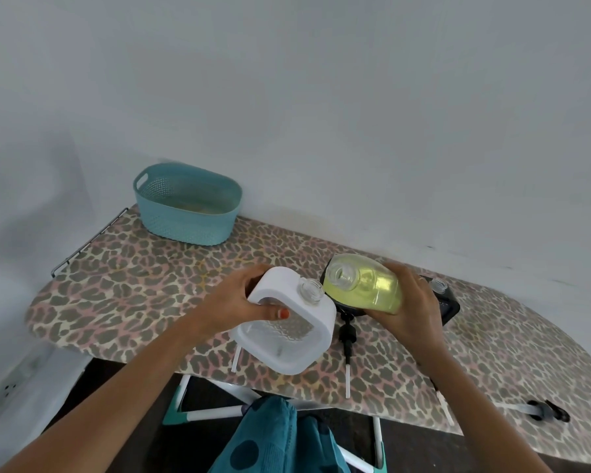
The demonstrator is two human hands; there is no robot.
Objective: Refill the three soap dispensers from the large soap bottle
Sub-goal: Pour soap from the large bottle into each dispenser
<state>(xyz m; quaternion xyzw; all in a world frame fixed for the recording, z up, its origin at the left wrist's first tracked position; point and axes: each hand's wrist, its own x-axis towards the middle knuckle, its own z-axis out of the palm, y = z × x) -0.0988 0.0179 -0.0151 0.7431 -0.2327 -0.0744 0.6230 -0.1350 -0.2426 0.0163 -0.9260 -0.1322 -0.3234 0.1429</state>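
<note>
Yellow-green soap is filling the large clear plastic bottle (372, 288) you are holding tipped on its side, your right hand (413, 302) curling its fingers round the body. Your left hand (239, 295) is gripping the white square plastic soap dispenser (297, 322), thumb on its front, tilting it above the leopard-print ironing board (133, 295). The bottle's open mouth is sitting just beside the dispenser's clear neck. A black dispenser (449, 307) is lying behind the bottle, a black pump head (348, 336) nearby, a teal perforated basket (188, 203) by the wall.
</note>
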